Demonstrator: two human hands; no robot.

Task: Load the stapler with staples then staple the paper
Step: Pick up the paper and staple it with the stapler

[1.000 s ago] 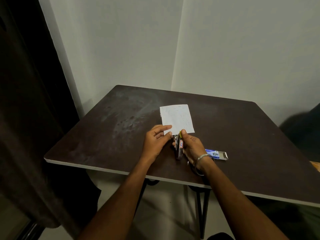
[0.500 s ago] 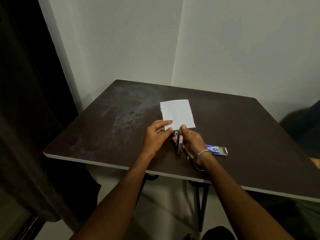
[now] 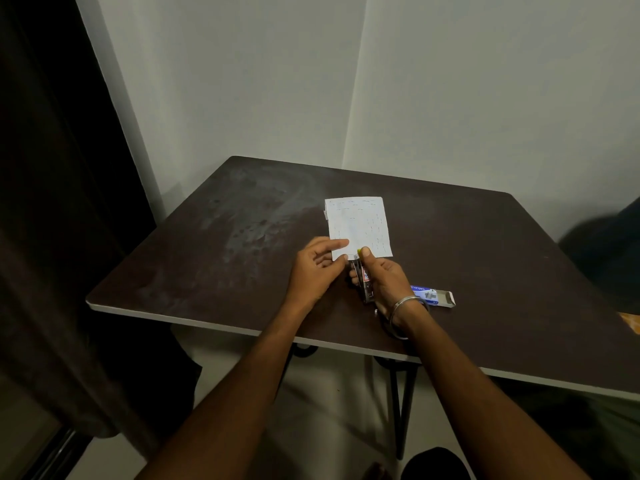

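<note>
While the left hand [image 3: 317,268] pinches the thin, floppy white paper sheet [image 3: 358,226] flat on the dark worktop [image 3: 214,258], the right hand's [image 3: 386,284] grip is clamped around the small, rigid metal stapler [image 3: 366,285] at the sheet's near edge; hold both firmly

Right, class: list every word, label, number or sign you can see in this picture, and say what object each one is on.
Nothing here can be read with certainty.
Staple box: white lettering on the blue panel, too blurred to read.
Stapler, held in the right hand: a red and white label, too small to read.
Paper, its near edge under the left hand: rows of faint marks, too small to read.
</note>
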